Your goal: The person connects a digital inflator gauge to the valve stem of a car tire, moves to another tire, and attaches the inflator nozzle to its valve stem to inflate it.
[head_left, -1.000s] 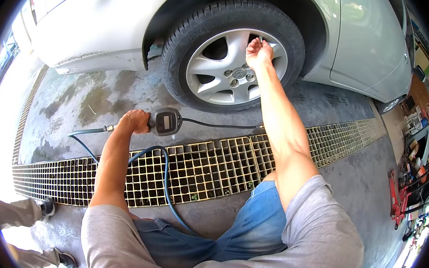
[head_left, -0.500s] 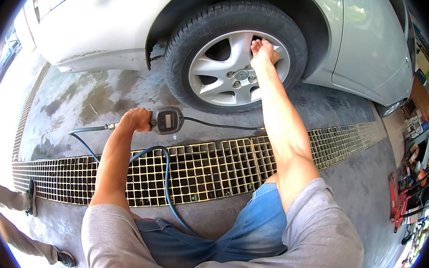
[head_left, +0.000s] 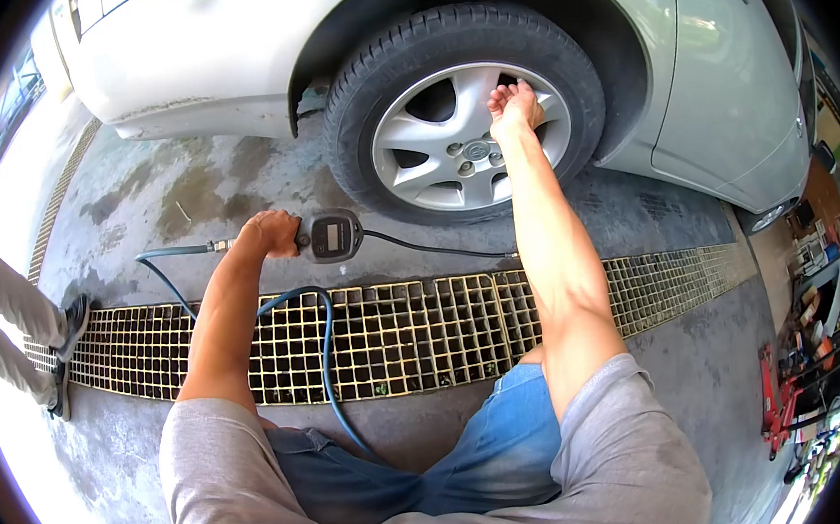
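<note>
The largest is the pale car [head_left: 193, 73], standing beyond the fingers of both hands. In front of it, nearer to the body than the fingers, the yellow grating [head_left: 400, 391] crosses the floor. The wheel [head_left: 433, 170] is directly behind the right fingers, upright under the arch, so its outer face is within reach of the arm.

The blue hose [head_left: 326, 342] curves below the left fingers and leaves slack, which probably lets the gauge [head_left: 332, 254] move freely. This gauge is just beside the left fingers, on their right side, above the floor; its screen is turned upward, I think so that the person can read it. The thin black hose [head_left: 429, 249] goes from it toward the right forearm, and there its further path is hidden.

The left hand [head_left: 270, 233] has its fingers closed together around the handle end of the gauge, likely to carry its weight. The right hand [head_left: 516, 109] is at the upper rim, its fingers bent and slightly apart; if they pinch something, I cannot tell. Smallest is the metal connector [head_left: 222, 246], just beside the left wrist.
</note>
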`<state>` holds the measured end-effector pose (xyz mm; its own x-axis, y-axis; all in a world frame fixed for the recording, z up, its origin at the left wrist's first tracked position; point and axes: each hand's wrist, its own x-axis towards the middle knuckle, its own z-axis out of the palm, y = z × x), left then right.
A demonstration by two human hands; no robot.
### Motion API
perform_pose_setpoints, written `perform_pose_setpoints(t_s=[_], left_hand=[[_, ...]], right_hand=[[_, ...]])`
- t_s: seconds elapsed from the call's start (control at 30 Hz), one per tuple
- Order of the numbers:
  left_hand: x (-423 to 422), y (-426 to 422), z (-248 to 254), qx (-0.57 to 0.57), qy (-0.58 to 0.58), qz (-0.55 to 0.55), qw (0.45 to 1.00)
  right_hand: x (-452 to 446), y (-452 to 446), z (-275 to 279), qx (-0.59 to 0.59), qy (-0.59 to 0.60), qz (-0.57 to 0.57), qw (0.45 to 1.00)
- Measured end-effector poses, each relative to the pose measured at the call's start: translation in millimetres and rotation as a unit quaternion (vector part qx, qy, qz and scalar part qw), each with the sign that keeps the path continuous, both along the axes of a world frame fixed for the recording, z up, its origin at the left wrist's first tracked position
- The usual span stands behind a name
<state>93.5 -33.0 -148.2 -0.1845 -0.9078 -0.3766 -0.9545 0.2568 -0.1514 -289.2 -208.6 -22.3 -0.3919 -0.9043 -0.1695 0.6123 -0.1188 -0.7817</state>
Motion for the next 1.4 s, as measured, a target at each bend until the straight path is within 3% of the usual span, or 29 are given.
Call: perform_pose_setpoints(t_s=[0.13, 0.23, 0.5, 0.67, 0.8, 1.03, 1.17, 1.4], left_hand=[[1.2, 1.6, 0.9, -0.001, 0.009, 0.000, 1.000], [3.5, -0.2, -3.7, -0.004, 0.010, -0.001, 1.000], [-2.1, 7.1, 5.3, -0.012, 0.017, -0.008, 1.000], [0.7, 8.3, 6.2, -0.011, 0.013, -0.011, 1.000], [-1.4, 10.3, 10.5, -0.005, 0.008, -0.008, 1.000], [-4.6, 9.8, 12.8, -0.001, 0.007, -0.001, 1.000], [-1.4, 8.4, 9.3, -0.004, 0.008, 0.001, 1.000], [-7.5, 8.9, 16.6, 0.000, 0.004, 0.012, 1.000]], right_hand=[[-0.8, 4.3, -4.2, 0.000, -0.026, 0.034, 0.999], [6.1, 15.0, 7.6, 0.022, -0.028, -0.035, 0.999], [1.5, 6.5, -3.4, 0.004, 0.003, 0.013, 1.000], [6.8, 10.1, 7.1, 0.016, 0.037, -0.036, 0.999], [-3.6, 0.0, -3.4, 0.016, 0.025, 0.022, 0.999], [-1.0, 5.8, 2.5, 0.018, 0.066, -0.030, 0.997], [-11.8, -3.6, -5.2, 0.037, 0.049, 0.021, 0.998], [0.3, 7.1, 4.6, 0.016, 0.076, -0.037, 0.996]])
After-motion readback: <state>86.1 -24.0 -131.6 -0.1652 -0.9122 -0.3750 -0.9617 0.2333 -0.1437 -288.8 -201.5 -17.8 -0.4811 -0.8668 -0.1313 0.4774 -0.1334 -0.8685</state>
